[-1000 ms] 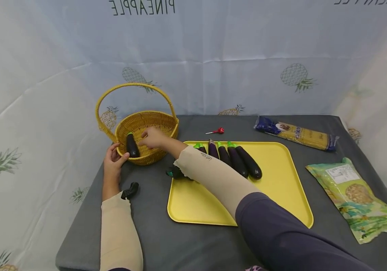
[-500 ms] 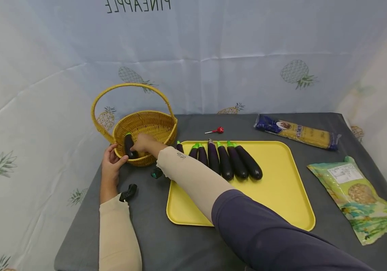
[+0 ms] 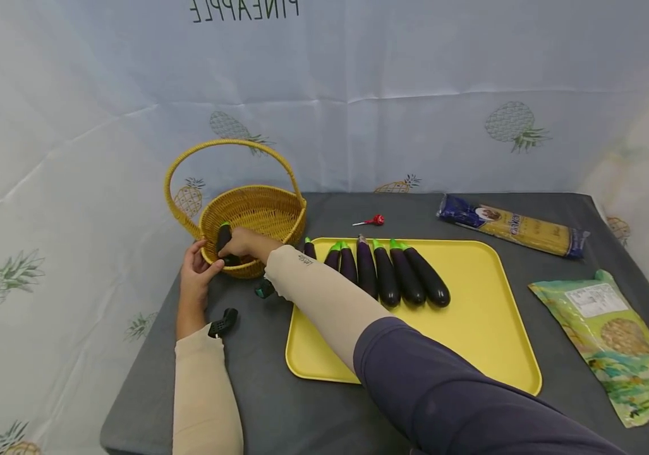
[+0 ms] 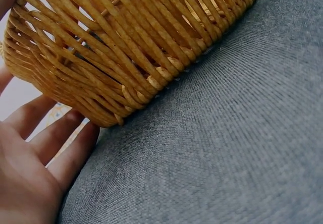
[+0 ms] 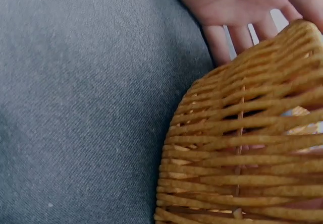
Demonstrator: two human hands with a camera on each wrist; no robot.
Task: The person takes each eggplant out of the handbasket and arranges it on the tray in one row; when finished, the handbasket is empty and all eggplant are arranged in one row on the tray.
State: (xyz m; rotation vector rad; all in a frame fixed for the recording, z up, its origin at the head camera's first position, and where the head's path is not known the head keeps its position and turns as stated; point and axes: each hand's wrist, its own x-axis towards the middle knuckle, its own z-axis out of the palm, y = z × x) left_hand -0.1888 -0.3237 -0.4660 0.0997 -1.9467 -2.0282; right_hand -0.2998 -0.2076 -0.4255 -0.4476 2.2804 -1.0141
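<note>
A round yellow wicker basket (image 3: 267,207) with a tall arched handle stands at the back left. My left hand (image 3: 195,281) grips its near left side, thumb at the rim and fingers against the outer wall; in the left wrist view the fingertips of this hand (image 4: 35,158) meet the woven side. Inside the basket my right hand (image 3: 246,244) holds a dark eggplant (image 3: 224,236), which leans at the left wall with its green stem end up. The right wrist view has the basket's weave (image 5: 242,148) in front of that hand.
A yellow tray (image 3: 483,316) right of the basket bears several eggplants (image 3: 387,278) in a row, partly behind the right sleeve. Beyond it lies a red lollipop (image 3: 377,220). A pasta packet (image 3: 514,227) and a green bag (image 3: 614,341) lie at the right.
My right hand has moved left and down inside the basket, from beside the eggplant onto it. My left hand keeps its place at the basket's rim.
</note>
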